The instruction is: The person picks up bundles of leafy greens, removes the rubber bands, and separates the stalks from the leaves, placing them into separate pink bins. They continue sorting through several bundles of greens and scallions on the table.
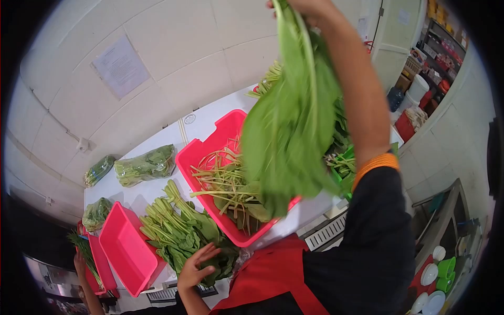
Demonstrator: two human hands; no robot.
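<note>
My right hand (310, 9), at the top edge and partly cut off, grips leafy greens (294, 121) by their stems. Their broad leaves hang down over a pink tub (236, 234) that holds loose stems and trimmings (223, 173). Low in front of me, my left hand (198, 266) is open with fingers spread, at the leaves of a pile of greens (181, 226). That pile lies on the white table (152, 147), its pale stems pointing away from me.
An empty pink tub (125, 252) stands left of the pile. Bagged greens (146, 165) lie farther back. Another person's hand (80, 265) is by a pink tray (102, 257) with thin green stalks. A green basket (344, 168) sits at right.
</note>
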